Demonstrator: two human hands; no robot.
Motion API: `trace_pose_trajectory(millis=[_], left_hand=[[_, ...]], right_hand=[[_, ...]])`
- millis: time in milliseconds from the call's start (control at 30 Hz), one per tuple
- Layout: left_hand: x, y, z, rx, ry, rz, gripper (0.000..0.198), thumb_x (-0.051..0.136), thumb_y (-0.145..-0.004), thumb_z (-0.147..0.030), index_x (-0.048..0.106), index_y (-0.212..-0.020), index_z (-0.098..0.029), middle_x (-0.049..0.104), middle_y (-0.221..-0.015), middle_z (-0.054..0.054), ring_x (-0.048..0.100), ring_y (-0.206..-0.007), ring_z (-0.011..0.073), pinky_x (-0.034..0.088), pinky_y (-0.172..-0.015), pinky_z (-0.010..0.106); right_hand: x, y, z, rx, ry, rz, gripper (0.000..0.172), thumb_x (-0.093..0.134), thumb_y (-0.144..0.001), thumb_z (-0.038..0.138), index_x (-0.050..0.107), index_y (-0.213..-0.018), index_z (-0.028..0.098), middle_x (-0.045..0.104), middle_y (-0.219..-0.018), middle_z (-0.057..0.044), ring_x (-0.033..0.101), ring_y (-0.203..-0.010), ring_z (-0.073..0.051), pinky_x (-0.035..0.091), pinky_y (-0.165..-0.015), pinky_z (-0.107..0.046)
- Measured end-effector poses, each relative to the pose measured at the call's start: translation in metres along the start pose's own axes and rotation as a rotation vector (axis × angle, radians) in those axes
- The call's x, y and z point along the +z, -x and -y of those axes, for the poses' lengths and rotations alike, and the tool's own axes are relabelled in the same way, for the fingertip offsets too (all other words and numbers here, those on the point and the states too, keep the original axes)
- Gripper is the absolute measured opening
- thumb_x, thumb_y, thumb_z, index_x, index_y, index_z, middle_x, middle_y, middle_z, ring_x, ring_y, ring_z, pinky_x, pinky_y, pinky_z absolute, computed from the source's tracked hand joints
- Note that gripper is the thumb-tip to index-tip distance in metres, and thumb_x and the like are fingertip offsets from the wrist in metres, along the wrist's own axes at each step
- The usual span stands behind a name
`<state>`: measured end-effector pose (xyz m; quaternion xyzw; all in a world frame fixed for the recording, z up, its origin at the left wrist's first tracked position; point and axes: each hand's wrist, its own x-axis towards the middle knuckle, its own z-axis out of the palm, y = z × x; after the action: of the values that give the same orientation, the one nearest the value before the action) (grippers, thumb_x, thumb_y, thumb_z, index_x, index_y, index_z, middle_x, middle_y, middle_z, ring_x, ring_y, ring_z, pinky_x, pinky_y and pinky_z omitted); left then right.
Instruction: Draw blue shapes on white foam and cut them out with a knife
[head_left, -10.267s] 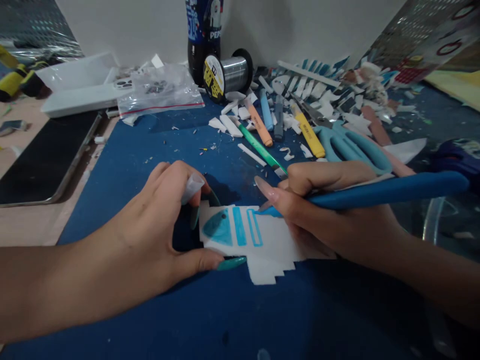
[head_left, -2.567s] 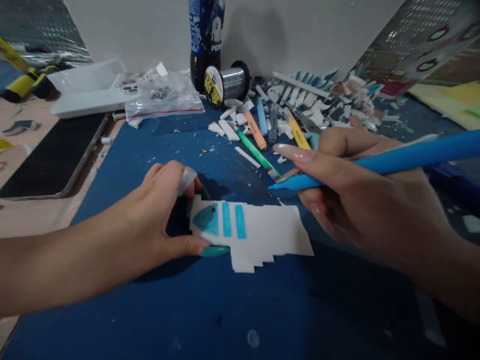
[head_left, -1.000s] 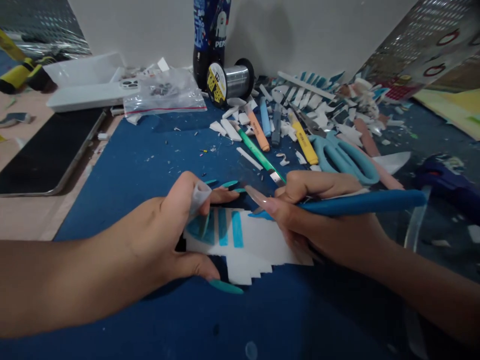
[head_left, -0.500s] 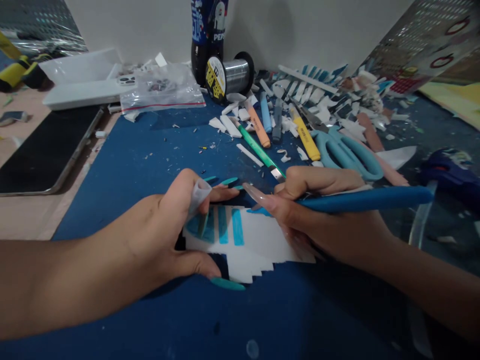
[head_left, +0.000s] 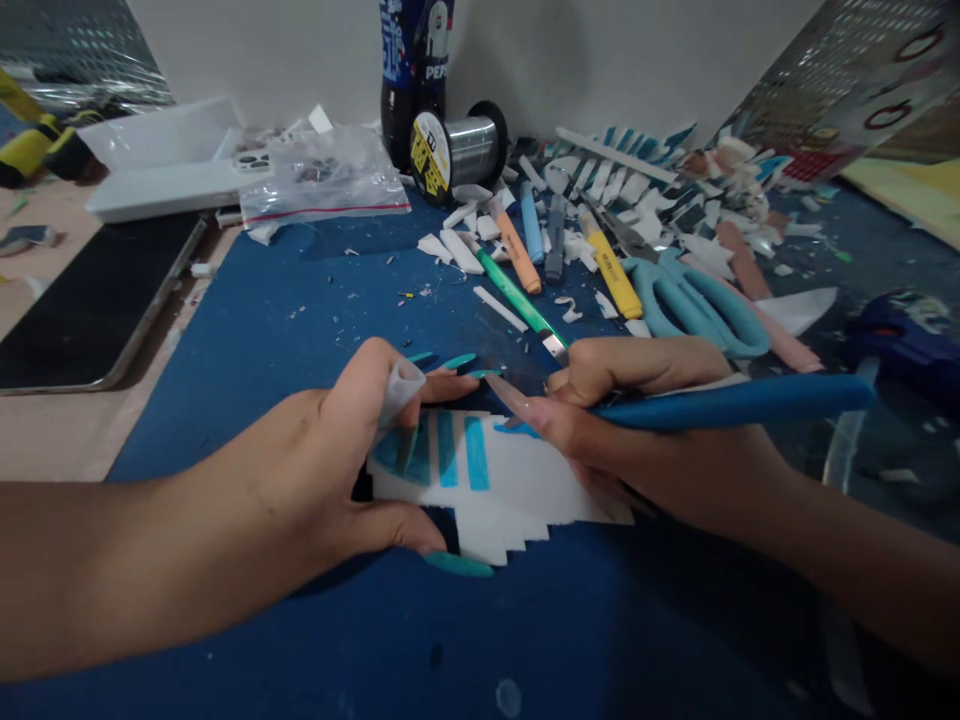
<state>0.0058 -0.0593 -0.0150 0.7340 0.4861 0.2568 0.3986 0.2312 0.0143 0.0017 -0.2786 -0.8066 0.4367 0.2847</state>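
Observation:
A flat white cutout (head_left: 525, 480) with stepped lower edges and blue painted stripes lies on the blue mat. My left hand (head_left: 367, 450) grips its left end, thumb at the near edge and fingers over the far side; a pale cover wraps one finger. Pinched in my right hand (head_left: 637, 400) is a blue marker (head_left: 742, 402), slanting up to the right. Its tip end is at the cutout's upper edge, by a fresh blue patch (head_left: 516, 428), and my fingers partly hide it. The heel of my right hand rests by the cutout's right end.
Beyond my hands lie a green craft knife (head_left: 514, 290), several short markers, including a yellow one (head_left: 611, 265), and blue-handled scissors (head_left: 697, 305). White scraps (head_left: 645, 195) pile behind them. A wire spool (head_left: 472, 150) and a bottle (head_left: 412, 90) stand at the back; a phone (head_left: 97, 300) lies left.
The marker's rear end has shifted very slightly right and down, with the tip still at the cutout's upper edge. My left hand keeps almost the same place.

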Motion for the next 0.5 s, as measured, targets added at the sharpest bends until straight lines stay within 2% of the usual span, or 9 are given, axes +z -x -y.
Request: trace_pose_trajectory(millis=[133,267,367,500], left_hand=[[-0.0015,-0.0007,-0.0002,0.004,-0.051,0.021,0.039,0.065,-0.085,-0.03,0.027,-0.092,-0.03,0.061,-0.137,0.004,0.059,-0.126,0.0317,0.064,-0.066,0.029],[-0.0027,-0.0003,-0.0014,-0.025,0.0,0.054,0.041,0.066,-0.085,-0.03,0.025,-0.091,-0.029,0.057,-0.141,0.005,0.056,-0.13,0.0329,0.063,-0.061,0.026],[-0.0025,0.0003,0.0002,-0.022,0.011,0.041,0.039,0.066,-0.087,-0.031,0.027,-0.091,-0.03,0.057,-0.142,0.003,0.054,-0.132,0.0314,0.065,-0.068,0.029],[-0.0016,-0.001,0.0052,0.031,0.014,0.002,0.045,0.074,-0.08,-0.031,0.031,-0.093,-0.031,0.06,-0.139,0.0,0.054,-0.132,0.0322,0.066,-0.075,0.033]], right_hand=[[-0.0003,-0.0006,-0.0018,-0.068,-0.008,0.01,0.041,0.061,-0.087,0.013,0.04,-0.053,0.019,0.035,-0.049,0.005,0.037,-0.042,-0.006,0.024,-0.037,-0.023],[-0.0005,0.0,-0.0024,-0.064,0.021,0.02,0.041,0.063,-0.086,0.01,0.04,-0.053,0.019,0.035,-0.05,0.005,0.035,-0.044,-0.006,0.026,-0.041,-0.025],[-0.001,0.0018,-0.0033,-0.063,0.039,0.02,0.043,0.064,-0.086,0.01,0.037,-0.054,0.019,0.034,-0.049,0.006,0.034,-0.044,-0.007,0.025,-0.042,-0.026],[-0.0028,0.0044,-0.0056,-0.091,0.03,0.033,0.045,0.065,-0.087,0.012,0.033,-0.056,0.018,0.031,-0.049,0.007,0.032,-0.044,-0.005,0.025,-0.041,-0.024]])
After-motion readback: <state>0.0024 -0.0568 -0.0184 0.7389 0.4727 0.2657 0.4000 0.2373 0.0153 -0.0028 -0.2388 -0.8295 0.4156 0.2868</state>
